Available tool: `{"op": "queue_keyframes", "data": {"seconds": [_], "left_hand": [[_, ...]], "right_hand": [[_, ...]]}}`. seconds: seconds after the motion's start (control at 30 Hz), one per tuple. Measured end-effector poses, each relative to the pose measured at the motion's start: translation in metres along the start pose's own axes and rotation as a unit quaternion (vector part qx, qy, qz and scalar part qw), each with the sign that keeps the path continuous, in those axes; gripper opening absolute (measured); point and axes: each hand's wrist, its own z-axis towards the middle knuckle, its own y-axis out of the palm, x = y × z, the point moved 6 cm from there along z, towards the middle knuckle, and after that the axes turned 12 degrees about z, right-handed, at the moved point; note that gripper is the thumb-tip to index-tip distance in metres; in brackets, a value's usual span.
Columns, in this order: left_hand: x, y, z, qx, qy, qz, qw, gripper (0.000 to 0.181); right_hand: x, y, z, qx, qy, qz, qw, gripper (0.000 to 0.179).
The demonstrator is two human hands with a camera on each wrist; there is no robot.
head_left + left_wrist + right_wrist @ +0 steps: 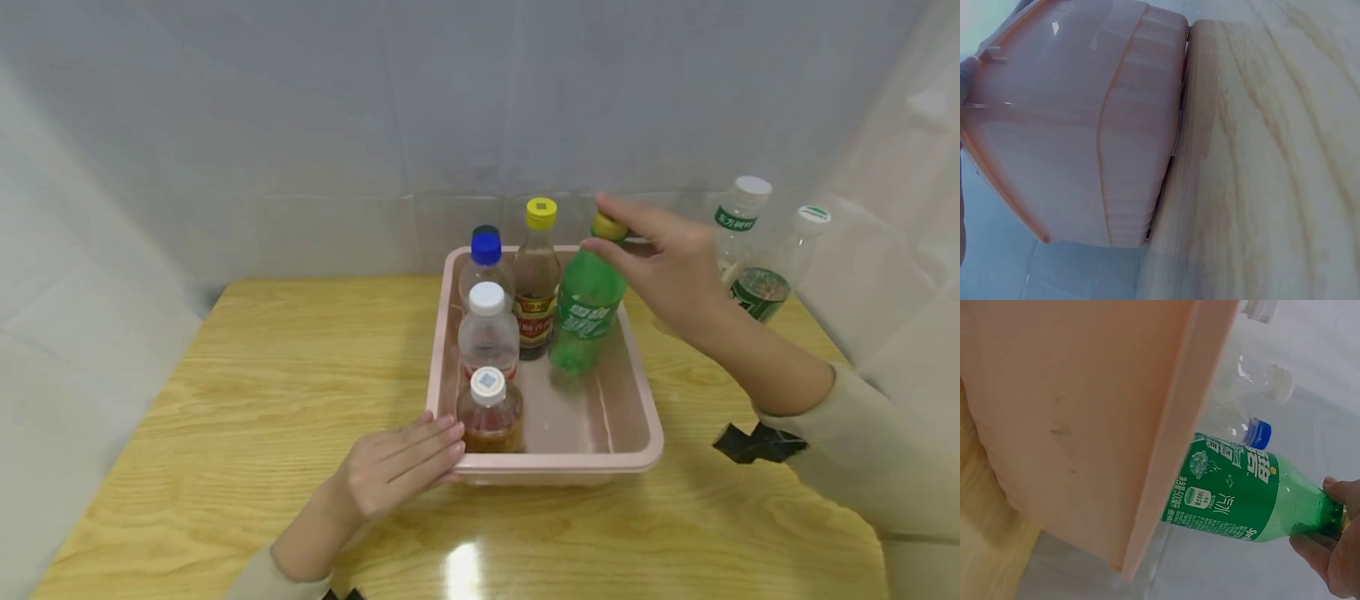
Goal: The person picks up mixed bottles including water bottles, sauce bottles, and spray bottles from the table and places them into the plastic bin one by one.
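My right hand (678,267) pinches a green Sprite bottle (588,300) by its yellow cap and neck. The bottle leans slightly inside a pink plastic bin (649,417), towards its far right. In the right wrist view the green bottle (1229,494) shows above the bin's rim. My left hand (397,467) lies with straight fingers on the near left corner of the rim. Along the bin's left side stand a bottle with a white-topped cap (491,417), a clear white-capped bottle (487,333) and a blue-capped bottle (486,254). A yellow-capped sauce bottle (536,267) stands beside the green one.
Right of the bin, two clear bottles stand on the wooden table (315,358): a white-capped bottle (742,208) and a green-labelled bottle (765,283), both partly behind my right hand. A dark-green cap (485,229) shows behind the blue one. White sheeting (315,125) surrounds the table.
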Motion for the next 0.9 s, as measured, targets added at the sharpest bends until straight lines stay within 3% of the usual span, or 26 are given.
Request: {"op": "queue_keyframes", "data": {"seconds": [0.27, 0.9], "left_hand": [[0.000, 0.000, 0.000, 0.003, 0.003, 0.002, 1.0000, 0.017], [0.000, 0.000, 0.000, 0.003, 0.005, -0.001, 1.0000, 0.017]], "right_hand": [[0.009, 0.010, -0.006, -0.005, -0.012, -0.018, 0.9997, 0.041], [0.028, 0.025, -0.022, 0.002, -0.025, 0.001, 0.9997, 0.043]]}}
